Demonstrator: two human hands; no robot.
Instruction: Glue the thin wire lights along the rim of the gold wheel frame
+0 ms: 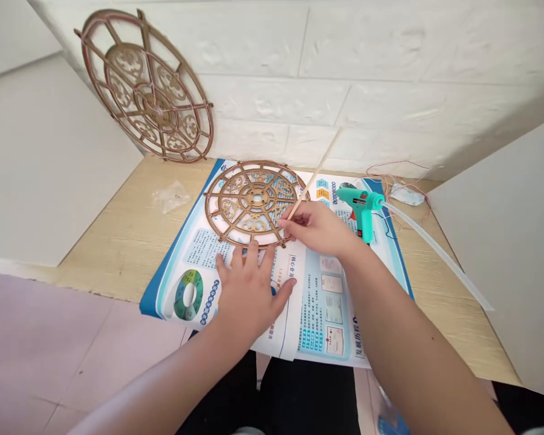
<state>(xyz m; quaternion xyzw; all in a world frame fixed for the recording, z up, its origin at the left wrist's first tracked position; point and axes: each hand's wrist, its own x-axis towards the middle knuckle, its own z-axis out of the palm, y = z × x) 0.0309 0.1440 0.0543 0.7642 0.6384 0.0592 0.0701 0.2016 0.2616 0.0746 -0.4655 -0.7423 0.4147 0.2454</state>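
A round brown openwork panel [257, 198], with spokes and cut-out patterns, lies flat on a printed paper sheet [194, 248]. My left hand [249, 281] rests with spread fingers on the sheet, its fingertips at the panel's near rim. Between the thumb and fingers of my right hand [310, 225] is a thin, pale wooden stick [320, 166], slanting up and away to the right. Its lower end is over the panel's right near part; whether it touches, I cannot tell. A teal hot glue gun [362, 208] lies to the right, with a long translucent glue stick [439, 257] in its back.
A second brown round panel [154, 103] leans against the white brick-patterned wall [263, 48] at the back left. Clear plastic [172, 196] lies on the wooden tabletop [122, 235]. Thin reddish wire [401, 163] and a small white packet [407, 194] are behind the glue gun. White boards stand at both sides.
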